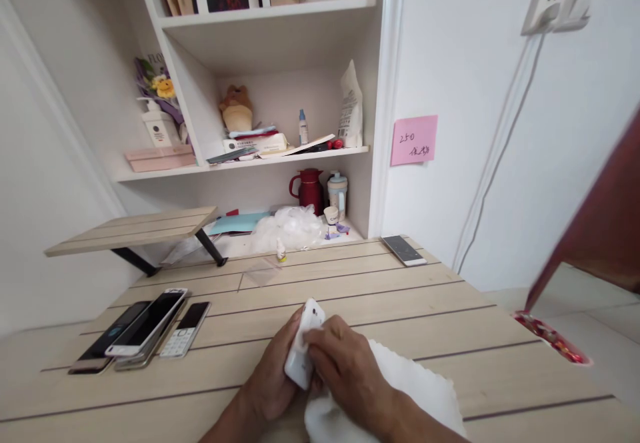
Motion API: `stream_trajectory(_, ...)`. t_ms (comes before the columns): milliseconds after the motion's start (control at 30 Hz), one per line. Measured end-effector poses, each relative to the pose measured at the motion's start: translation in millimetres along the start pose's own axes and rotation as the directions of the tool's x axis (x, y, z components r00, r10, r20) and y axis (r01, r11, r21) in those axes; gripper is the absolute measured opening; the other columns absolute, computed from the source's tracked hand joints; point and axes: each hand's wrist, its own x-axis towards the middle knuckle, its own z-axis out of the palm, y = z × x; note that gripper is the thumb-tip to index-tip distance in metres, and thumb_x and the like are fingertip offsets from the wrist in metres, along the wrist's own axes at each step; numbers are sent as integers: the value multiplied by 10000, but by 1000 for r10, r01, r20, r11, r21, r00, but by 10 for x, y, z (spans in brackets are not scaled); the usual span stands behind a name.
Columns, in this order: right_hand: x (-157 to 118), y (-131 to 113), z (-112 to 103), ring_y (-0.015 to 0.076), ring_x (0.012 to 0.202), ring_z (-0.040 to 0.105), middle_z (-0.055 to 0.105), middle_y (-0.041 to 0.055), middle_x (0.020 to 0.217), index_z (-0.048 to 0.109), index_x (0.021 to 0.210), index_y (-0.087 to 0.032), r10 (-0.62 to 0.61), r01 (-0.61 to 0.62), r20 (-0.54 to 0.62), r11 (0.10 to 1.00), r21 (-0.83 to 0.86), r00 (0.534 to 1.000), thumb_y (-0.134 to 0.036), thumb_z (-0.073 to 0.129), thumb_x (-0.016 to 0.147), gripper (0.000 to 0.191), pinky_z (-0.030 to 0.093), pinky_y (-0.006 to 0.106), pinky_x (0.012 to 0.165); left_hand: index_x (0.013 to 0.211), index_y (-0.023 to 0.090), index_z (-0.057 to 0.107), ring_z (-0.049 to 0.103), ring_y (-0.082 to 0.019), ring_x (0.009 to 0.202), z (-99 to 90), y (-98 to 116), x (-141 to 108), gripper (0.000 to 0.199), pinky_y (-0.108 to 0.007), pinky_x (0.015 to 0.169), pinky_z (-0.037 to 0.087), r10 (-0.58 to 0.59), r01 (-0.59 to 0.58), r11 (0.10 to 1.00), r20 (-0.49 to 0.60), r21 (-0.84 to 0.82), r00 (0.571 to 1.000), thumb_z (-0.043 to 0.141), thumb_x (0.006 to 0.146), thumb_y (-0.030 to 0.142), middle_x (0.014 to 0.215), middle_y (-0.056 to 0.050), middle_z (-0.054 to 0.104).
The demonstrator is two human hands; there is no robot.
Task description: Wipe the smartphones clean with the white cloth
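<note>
A white phone [300,362], its back with the camera facing up, is tilted in my left hand [275,376], whose fingers wrap round its left side and lower edge. Over the phone's right side lies my right hand [345,366], its fingers bent and pressed together against the phone's back. Whether those fingers pinch something small is too blurred to tell. A white cloth [420,383] with a wavy edge spreads on the wooden table [500,376], partly beneath my right hand and forearm.
Several phones lie at the left, among them a white one [150,323] and a keypad phone [186,330]. Another phone [404,250] rests at the back right. A small bottle [281,251], a clear plastic piece [263,272] and a raised wooden stand [135,226] are towards the back.
</note>
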Motion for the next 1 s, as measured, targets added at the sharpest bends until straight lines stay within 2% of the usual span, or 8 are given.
stream_trajectory(133, -25, -109, -2, 144, 694, 578, 570, 24, 874, 632, 1104, -285, -137, 139, 154, 990, -1, 979, -198, 494, 941, 231, 458, 244, 632, 1010, 152, 673, 637, -156, 668, 64, 54, -22, 360, -233, 625, 470, 22, -25, 999, -59, -43, 998, 613, 855, 472, 723, -31, 692)
stream_trajectory(233, -34, -56, 33, 137, 682, 583, 574, 26, 888, 623, 1120, -277, -49, 50, 61, 999, -13, 997, -184, 474, 950, 245, 467, 243, 643, 856, 151, 663, 556, -123, 495, 43, 7, 7, 394, -216, 453, 386, -15, 16, 1000, -42, 22, 999, 566, 865, 532, 589, -9, 623)
stream_trajectory(333, -25, -31, 38, 133, 678, 590, 570, 27, 883, 617, 1144, -273, 39, -39, -47, 999, 0, 998, -175, 460, 956, 263, 474, 230, 636, 767, 148, 636, 520, -124, 450, -3, -40, 29, 452, -227, 406, 350, -53, 54, 996, -25, 67, 998, 529, 866, 577, 560, -12, 595)
stream_trajectory(533, 6, -215, -27, 154, 605, 534, 555, 27, 808, 632, 1107, -283, -195, 209, 151, 974, -84, 969, -219, 432, 956, 258, 434, 250, 557, 956, 152, 674, 629, -171, 737, -21, 1, -18, 296, -255, 715, 473, 34, -34, 999, -68, 9, 997, 744, 756, 359, 759, -27, 693)
stream_trajectory(700, -16, -146, 3, 149, 689, 565, 568, 40, 887, 608, 1144, -269, -44, 45, 15, 998, -49, 999, -178, 419, 958, 281, 441, 243, 613, 754, 142, 642, 563, -145, 553, -17, -33, 25, 412, -251, 553, 425, -64, 63, 998, -53, -17, 997, 576, 848, 538, 611, -29, 633)
stream_trajectory(800, -8, -165, -3, 146, 648, 527, 554, 23, 816, 639, 1053, -264, -145, 153, 103, 985, -78, 984, -191, 437, 957, 236, 396, 242, 576, 794, 148, 642, 574, -139, 615, -20, -19, 44, 321, -242, 618, 441, -28, 23, 998, -100, -53, 995, 652, 818, 468, 641, -12, 639)
stream_trajectory(900, 9, -234, -11, 142, 585, 469, 533, 9, 741, 653, 957, -255, -242, 262, 134, 952, -157, 961, -205, 456, 945, 204, 332, 248, 531, 719, 160, 612, 539, -127, 571, -58, 7, 53, 361, -231, 565, 406, -97, 88, 993, -127, -79, 987, 653, 803, 508, 584, 3, 602)
stream_trajectory(1000, 4, -268, 2, 147, 572, 454, 540, 11, 739, 649, 985, -264, -257, 282, 136, 934, -221, 957, -212, 466, 941, 195, 300, 253, 517, 670, 167, 600, 537, -133, 564, -119, -3, 53, 387, -237, 554, 399, -131, 121, 988, -110, -96, 985, 634, 806, 528, 579, -5, 608)
